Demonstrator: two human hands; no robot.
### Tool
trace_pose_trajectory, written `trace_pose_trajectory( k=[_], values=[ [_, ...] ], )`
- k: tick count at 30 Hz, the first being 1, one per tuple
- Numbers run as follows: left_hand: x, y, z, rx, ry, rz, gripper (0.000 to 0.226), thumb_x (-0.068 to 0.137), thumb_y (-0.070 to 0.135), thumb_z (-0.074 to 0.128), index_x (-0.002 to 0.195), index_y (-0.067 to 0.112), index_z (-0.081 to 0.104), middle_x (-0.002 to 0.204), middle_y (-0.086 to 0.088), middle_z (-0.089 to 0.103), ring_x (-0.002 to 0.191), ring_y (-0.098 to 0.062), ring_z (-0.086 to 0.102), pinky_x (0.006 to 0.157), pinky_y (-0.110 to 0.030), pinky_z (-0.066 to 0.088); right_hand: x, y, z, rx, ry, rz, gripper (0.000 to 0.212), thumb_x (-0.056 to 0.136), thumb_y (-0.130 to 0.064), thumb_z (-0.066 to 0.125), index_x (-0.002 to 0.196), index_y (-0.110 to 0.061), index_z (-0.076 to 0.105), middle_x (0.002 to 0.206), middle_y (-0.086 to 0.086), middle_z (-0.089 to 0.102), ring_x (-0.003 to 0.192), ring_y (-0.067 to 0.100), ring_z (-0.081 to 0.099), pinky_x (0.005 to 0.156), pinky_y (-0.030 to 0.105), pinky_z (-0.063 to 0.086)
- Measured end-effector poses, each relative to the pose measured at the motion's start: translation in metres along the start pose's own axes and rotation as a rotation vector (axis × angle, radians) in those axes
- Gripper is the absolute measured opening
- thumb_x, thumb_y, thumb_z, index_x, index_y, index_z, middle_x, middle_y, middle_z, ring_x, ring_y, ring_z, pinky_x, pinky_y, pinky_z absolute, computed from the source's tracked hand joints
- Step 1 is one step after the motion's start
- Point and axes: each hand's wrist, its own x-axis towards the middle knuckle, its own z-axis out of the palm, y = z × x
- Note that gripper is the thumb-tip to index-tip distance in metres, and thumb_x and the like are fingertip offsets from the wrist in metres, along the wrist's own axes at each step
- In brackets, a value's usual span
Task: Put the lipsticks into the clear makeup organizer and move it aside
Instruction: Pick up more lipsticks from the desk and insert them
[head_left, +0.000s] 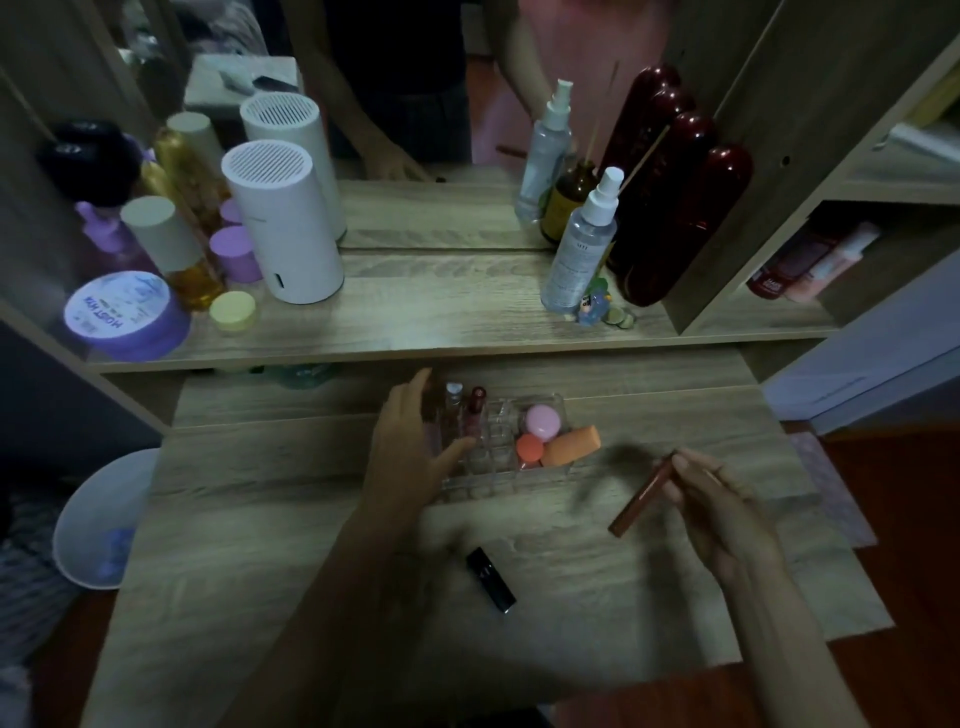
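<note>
Two lipsticks (475, 410) stand in the organizer (558, 470); right hand (711, 499) grips a third (641, 496), left hand (410, 447) spread open against it; black lipstick (491, 579) waits mid-table (260, 519).

Dim, murky view; soft blur throughout; wide-angle bending at edges; corners dark.

The tabletop (311, 519) is matt, pale wood-grain laminate. The makeup organizer (498, 447) is clear, glossy plastic. The black lipstick (491, 580) looks smooth and shiny; the brown lipstick (641, 494) has a satin sheen.
</note>
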Motion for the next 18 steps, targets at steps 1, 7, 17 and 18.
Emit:
trace_pose_trajectory(
  k=[1,7,17,18],
  values=[
    [-0.006,-0.001,-0.003,-0.009,0.006,-0.019,0.089,0.070,0.028,0.079,0.142,0.012,0.029,0.139,-0.014,0.042,0.126,-0.025,0.043,0.104,-0.045,0.041,-0.004,-0.005,0.011,0.028,-0.022,-0.009,0.023,0.090,0.008,0.047,0.083,-0.008,0.063,0.059,-0.002,0.074,0.060,0.005,0.071,0.056,0.013,0.058],
    [-0.043,-0.007,-0.018,-0.081,0.109,-0.045,0.081,0.071,0.017,0.079,0.138,0.004,0.035,0.137,-0.017,0.045,0.123,-0.022,0.044,0.096,-0.026,0.043,-0.002,-0.006,0.082,0.010,-0.190,0.092,0.021,0.094,0.004,0.045,0.089,-0.010,0.060,0.063,0.011,0.072,0.060,0.017,0.073,0.057,0.029,0.063],
    [-0.094,-0.037,-0.046,-0.044,0.205,-0.180,0.069,0.076,0.016,0.074,0.136,0.013,0.040,0.127,-0.009,0.054,0.113,-0.014,0.049,0.090,-0.030,0.042,0.047,0.021,0.166,-1.414,-0.466,-0.181,0.019,0.083,0.007,0.063,0.072,-0.009,0.065,0.057,-0.007,0.065,0.043,-0.003,0.058,0.043,0.009,0.043],
    [-0.099,-0.042,-0.048,-0.042,0.197,-0.204,0.068,0.076,0.015,0.074,0.136,0.013,0.041,0.125,-0.008,0.055,0.111,-0.014,0.049,0.089,-0.033,0.045,0.050,0.023,0.170,-1.539,-0.484,-0.207,0.010,0.083,0.004,0.063,0.082,-0.006,0.066,0.071,-0.001,0.066,0.059,0.003,0.063,0.052,0.012,0.046]
  ],
)
